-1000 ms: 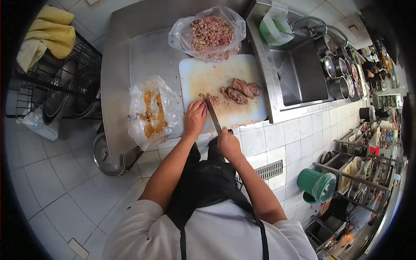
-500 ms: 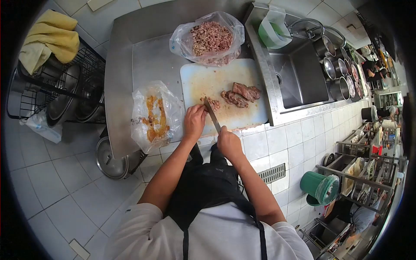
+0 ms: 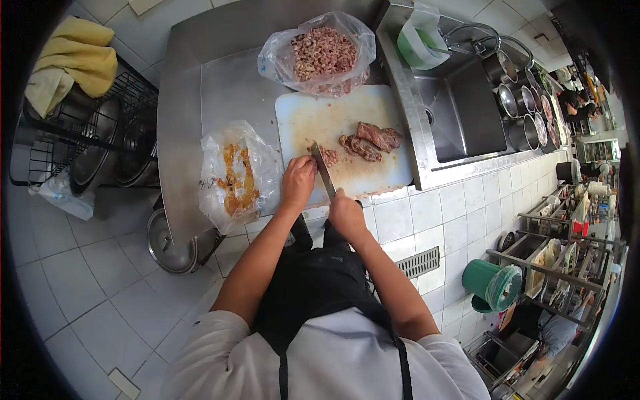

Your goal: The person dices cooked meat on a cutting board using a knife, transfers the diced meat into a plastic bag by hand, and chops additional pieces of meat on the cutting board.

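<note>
My right hand (image 3: 347, 212) is closed on the handle of a knife (image 3: 324, 172), whose blade points away from me over the left part of the white cutting board (image 3: 373, 180). Beside the blade, my left hand (image 3: 299, 180) rests at the board's left edge with its fingers curled together; what lies under the fingertips is too small to tell. Chopped meat (image 3: 329, 157) lies just right of the blade. Larger pieces of cooked meat (image 3: 380, 136) sit farther right on the board. Behind the board is a plastic bag of diced meat (image 3: 325, 53).
A clear bag with yellow-orange contents (image 3: 239, 180) lies on the steel counter (image 3: 180, 133) at left. To the right are a sink (image 3: 460, 120), metal pots (image 3: 523, 133) and a green bin (image 3: 483, 280). A lidded pot (image 3: 172, 243) stands below left. Other people are at the far right.
The knife and my right hand have shifted slightly left, and the blade now stands nearer my left fingertips. The meat pieces keep their places on the board.
</note>
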Action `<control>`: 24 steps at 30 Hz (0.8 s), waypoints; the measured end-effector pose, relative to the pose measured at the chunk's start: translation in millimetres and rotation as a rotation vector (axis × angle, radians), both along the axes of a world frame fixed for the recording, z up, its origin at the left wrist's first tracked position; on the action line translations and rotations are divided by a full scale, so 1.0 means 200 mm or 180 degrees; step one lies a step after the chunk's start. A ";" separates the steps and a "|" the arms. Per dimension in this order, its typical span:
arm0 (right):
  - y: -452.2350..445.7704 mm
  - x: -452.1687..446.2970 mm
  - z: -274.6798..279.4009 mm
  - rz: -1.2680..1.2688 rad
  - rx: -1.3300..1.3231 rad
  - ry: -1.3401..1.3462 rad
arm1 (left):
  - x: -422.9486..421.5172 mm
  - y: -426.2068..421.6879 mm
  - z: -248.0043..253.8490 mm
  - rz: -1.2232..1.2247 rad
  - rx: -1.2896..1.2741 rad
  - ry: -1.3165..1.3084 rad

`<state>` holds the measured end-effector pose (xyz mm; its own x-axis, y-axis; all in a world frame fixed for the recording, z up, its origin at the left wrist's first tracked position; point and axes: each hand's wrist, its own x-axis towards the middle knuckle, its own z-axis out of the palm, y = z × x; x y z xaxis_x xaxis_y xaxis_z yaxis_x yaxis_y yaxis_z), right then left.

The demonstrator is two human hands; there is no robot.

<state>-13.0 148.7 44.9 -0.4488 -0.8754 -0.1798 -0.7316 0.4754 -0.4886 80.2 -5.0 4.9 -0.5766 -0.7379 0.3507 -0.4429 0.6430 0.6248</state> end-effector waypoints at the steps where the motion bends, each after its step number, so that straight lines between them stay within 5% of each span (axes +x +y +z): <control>1: 0.08 0.02 0.02 0.0005 0.0013 -0.0033 | 0.00 0.00 0.01 0.0049 0.0020 0.0033; 10: 0.25 0.01 0.29 0.0023 0.0087 -0.0081 | 0.07 0.03 0.00 0.0559 0.0804 0.0352; 24: -0.07 0.04 -0.04 0.0092 -0.0177 0.0021 | 0.01 -0.02 -0.05 0.0440 0.0433 0.0012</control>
<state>-5.6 135.3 36.3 -0.4242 -0.8965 -0.1276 -0.7479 0.4263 -0.5089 81.6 -9.3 -5.7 -0.4654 -0.8507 0.2443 -0.5186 0.4858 0.7037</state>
